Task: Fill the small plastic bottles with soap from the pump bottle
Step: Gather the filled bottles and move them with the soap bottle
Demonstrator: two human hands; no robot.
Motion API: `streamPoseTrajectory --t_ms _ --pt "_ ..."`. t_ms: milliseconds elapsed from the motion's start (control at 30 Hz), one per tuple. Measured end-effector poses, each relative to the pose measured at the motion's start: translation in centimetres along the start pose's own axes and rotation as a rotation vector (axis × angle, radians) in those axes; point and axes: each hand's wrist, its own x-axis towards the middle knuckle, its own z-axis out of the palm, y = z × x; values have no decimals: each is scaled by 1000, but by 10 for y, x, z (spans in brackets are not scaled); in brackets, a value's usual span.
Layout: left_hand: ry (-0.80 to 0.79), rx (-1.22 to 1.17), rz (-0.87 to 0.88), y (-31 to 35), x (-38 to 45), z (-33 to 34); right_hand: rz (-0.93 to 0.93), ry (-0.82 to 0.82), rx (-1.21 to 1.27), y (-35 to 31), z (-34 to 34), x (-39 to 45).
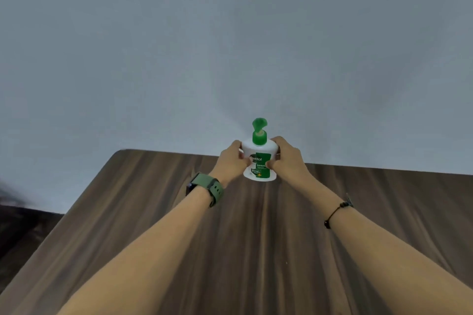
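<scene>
Pump bottle [259,158]: standing upright near the far edge of the wooden table [256,250], at about 12 o'clock from the person, its long axis running vertical and its green pump head [259,126] sitting on top.
Left hand [231,160]: gripping the bottle's body from its 9 o'clock side, fingers curling round the back and thumb pressing the front label.
Right hand [285,155]: gripping from the 3 o'clock side, fingers wrapping the shoulder and thumb lying across the label.
Key relation: the bottle is sitting directly between the two palms, both hands touching it, neither one nearer; the pump head is rising free just above the fingers at 12 o'clock.
Small bottles: none showing in this view, so where the soap is going cannot be told.
Step, as a judgement: the person is likely steadying or bringing the bottle closer; filling is not yet beginning.
Next move, as a judgement: one hand is needing to come free for the pump.
Wrists: a green-strapped watch [206,188] on the left, a thin black cord bracelet [336,211] on the right.
</scene>
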Motion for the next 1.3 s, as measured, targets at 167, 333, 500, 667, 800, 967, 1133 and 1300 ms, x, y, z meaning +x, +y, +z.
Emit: streamPoseTrajectory --t_ms 167,333,500,667,800,967,1133,1300 --pt "65 -48 -29 -30 79 1 4 108 1 18 45 76" --pt "78 -73 -44 -59 130 5 -19 166 -27 40 73 124" --pt "118 -122 -41 -74 159 12 -57 221 -82 55 90 150" --pt "86 -137 -56 -77 152 19 -11 280 -86 64 74 146" --pt "101 -120 -4 -63 122 -16 -75 217 -87 30 36 124" --pt "-225 -166 -164 -92 -29 -7 -22 -126 -120 16 27 -14" --pt "-379 -74 -294 -125 -172 11 70 -330 -52 9 34 -144" --pt "-398 -45 -313 -133 -241 34 106 -554 -170 7 55 -233"
